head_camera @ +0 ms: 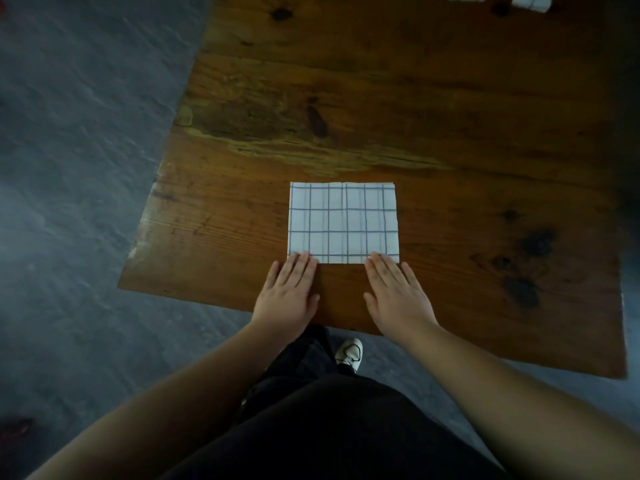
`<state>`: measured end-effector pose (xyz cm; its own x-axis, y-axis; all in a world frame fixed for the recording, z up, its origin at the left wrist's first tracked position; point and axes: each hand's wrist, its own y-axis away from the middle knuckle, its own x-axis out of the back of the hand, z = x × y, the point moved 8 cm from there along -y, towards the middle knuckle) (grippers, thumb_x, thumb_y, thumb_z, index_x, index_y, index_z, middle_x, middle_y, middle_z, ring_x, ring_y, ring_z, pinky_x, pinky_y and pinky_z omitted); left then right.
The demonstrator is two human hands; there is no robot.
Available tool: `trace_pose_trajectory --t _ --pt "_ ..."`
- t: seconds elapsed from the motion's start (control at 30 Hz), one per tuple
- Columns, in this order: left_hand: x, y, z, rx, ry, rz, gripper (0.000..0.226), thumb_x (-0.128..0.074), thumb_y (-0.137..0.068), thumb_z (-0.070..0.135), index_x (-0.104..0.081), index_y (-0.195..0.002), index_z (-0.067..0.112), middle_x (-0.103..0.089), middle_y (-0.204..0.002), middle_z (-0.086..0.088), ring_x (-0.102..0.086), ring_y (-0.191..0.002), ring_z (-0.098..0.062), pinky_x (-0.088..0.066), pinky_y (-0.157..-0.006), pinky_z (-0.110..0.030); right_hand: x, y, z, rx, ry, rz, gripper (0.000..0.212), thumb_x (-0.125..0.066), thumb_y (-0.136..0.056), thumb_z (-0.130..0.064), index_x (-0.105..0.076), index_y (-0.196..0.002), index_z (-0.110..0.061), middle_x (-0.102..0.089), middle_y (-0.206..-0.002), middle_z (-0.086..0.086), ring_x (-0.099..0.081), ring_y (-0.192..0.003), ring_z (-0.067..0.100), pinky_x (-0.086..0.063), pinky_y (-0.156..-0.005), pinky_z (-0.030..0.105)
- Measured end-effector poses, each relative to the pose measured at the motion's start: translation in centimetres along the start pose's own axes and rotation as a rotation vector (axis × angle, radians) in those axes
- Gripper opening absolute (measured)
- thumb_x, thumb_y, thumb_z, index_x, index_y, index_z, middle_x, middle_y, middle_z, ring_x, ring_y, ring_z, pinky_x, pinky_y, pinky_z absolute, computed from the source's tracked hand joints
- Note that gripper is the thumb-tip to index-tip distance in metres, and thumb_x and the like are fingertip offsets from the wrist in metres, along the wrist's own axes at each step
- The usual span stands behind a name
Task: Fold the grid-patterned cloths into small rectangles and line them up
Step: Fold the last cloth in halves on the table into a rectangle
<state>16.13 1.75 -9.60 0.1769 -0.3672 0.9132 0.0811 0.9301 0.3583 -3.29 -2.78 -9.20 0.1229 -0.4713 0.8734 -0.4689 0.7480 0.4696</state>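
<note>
Near the front edge of the wooden desk (381, 98), found the grid-patterned cloth (343, 221) lying flat as a folded rectangle, white with thin dark lines, set roughly square to that edge; saw the left grip (289, 292) palm down, fingers straight and close together, pinching nothing, fingertips resting on the cloth's near left corner and the heel of the hand on bare wood; saw the right grip (398, 296) flat in the same way, fingers straight and slightly spread, holding nothing, fingertips at the cloth's near right corner, thumb out to the side on the wood; noted a strip of bare desk between the two. Up at the far edge of the desk, well apart from both, made out a row of folded cloths (531, 2), white, cut off by the top of the view, two fairly plain and a sliver of a third to their left; could not tell their pattern for certain. Off to the left and beneath, saw grey floor (86, 168); below the desk's front edge, dark trousers (311, 410) and one pale shoe (349, 353) on that floor.
</note>
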Motion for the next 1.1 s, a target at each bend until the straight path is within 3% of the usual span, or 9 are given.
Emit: trace_pose_trajectory --t 0.27,0.43,0.57,0.7,0.9,1.0,1.1 --pt "0.8 1.2 -2.0 0.120 0.022 -0.024 0.072 -0.023 -0.104 0.050 0.003 -0.161 0.013 0.004 -0.169 -0.006 0.016 -0.154 -0.020 0.008 -0.125 -0.043 0.2 1.6 2.3 -0.141 -0.041 0.003 0.066 -0.008 -0.106 -0.047 0.017 -0.157 -0.015 0.017 -0.168 0.003 0.017 -0.155 0.018 0.006 -0.127 0.042" --pt "1.8 -0.7 3.7 -0.037 0.033 -0.031 0.070 -0.018 -0.106 0.048 0.013 -0.159 0.014 0.020 -0.166 -0.005 0.025 -0.151 -0.020 0.013 -0.124 -0.042 0.7 0.0 -2.4 -0.009 -0.041 0.008 0.064 -0.013 -0.108 -0.043 0.013 -0.160 -0.016 0.022 -0.166 0.001 0.021 -0.154 0.017 0.009 -0.126 0.042" --pt "0.4 -1.9 5.7 -0.072 0.058 -0.080 0.068 -0.017 -0.107 0.048 0.009 -0.160 0.013 0.013 -0.168 -0.005 0.021 -0.153 -0.017 0.015 -0.123 -0.038 0.2 -0.8 -4.0 0.039 -0.007 -0.028 0.066 -0.021 -0.107 -0.037 0.011 -0.161 -0.017 0.017 -0.170 0.000 0.022 -0.154 0.015 0.010 -0.126 0.042" --pt "0.0 -1.2 4.4 -0.106 0.052 -0.049 0.070 -0.023 -0.105 0.050 0.003 -0.161 0.015 0.004 -0.170 -0.002 0.015 -0.154 -0.014 0.009 -0.125 -0.036 0.1 -0.5 -2.3 0.006 -0.001 0.004 0.064 -0.016 -0.108 -0.042 0.003 -0.163 -0.017 0.009 -0.171 0.000 0.013 -0.156 0.014 0.006 -0.127 0.042" --pt "0.3 0.3 -0.2 0.005 0.041 -0.027 0.069 -0.023 -0.105 0.049 0.002 -0.161 0.017 0.002 -0.170 0.000 0.011 -0.155 -0.015 0.008 -0.125 -0.039 -0.2 1.4 2.0 -0.112 -0.064 0.008 0.064 -0.014 -0.107 -0.043 0.006 -0.162 -0.016 0.011 -0.170 0.001 0.010 -0.156 0.015 0.000 -0.128 0.042" --pt "0.6 0.9 -1.5 0.044 0.051 -0.013 0.070 -0.026 -0.105 0.048 -0.001 -0.161 0.014 -0.001 -0.170 -0.003 0.007 -0.155 -0.017 0.006 -0.125 -0.039 0.7 1.4 2.3 -0.109 -0.105 0.068 0.061 -0.026 -0.108 -0.037 -0.010 -0.163 -0.016 -0.010 -0.171 0.001 -0.009 -0.157 0.017 -0.006 -0.129 0.042" --pt "1.1 0.8 -1.4 0.055 0.066 -0.006 0.069 -0.027 -0.105 0.046 -0.004 -0.161 0.012 -0.003 -0.170 -0.004 0.006 -0.156 -0.018 0.004 -0.126 -0.039 2.8 0.4 2.4 -0.109 -0.141 0.166 0.048 -0.042 -0.105 -0.027 -0.039 -0.151 -0.017 -0.044 -0.152 0.000 -0.036 -0.144 0.019 -0.020 -0.126 0.042"
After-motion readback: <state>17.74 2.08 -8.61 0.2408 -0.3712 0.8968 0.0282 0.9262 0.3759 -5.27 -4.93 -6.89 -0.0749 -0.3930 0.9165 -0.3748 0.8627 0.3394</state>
